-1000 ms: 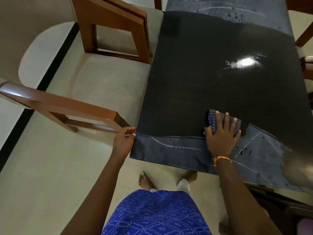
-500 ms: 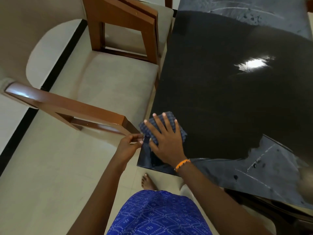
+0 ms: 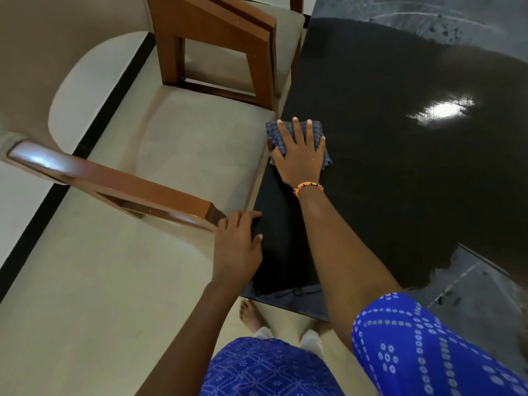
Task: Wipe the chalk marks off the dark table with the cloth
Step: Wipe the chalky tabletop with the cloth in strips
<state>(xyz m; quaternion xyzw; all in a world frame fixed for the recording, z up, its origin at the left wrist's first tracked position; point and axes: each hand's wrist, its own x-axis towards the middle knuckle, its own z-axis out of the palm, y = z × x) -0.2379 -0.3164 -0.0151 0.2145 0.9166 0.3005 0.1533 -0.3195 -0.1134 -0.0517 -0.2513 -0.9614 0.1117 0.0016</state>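
Note:
A glossy dark table [image 3: 385, 172] fills the right of the view. My right hand [image 3: 300, 155] lies flat, fingers spread, pressing a folded blue checked cloth [image 3: 324, 155] onto the table by its left edge. My left hand [image 3: 238, 247] rests on the table's left edge nearer to me, fingers over the rim. White chalk marks [image 3: 454, 284] show on a dull grey patch at the near right corner. More chalk marks [image 3: 411, 15] curve across the grey strip at the far end. The wide middle is wet-black and shiny.
A wooden chair [image 3: 217, 52] with a beige seat stands against the table's left side. A second wooden chair arm [image 3: 114, 181] reaches close to my left hand. Beige floor with a black stripe [image 3: 94, 130] lies to the left. My bare feet [image 3: 251, 315] stand below the table's near edge.
My right hand slid the cloth from the near right part leftward along the near edge, then away from me up the left edge. The chalk line near the front edge is gone.

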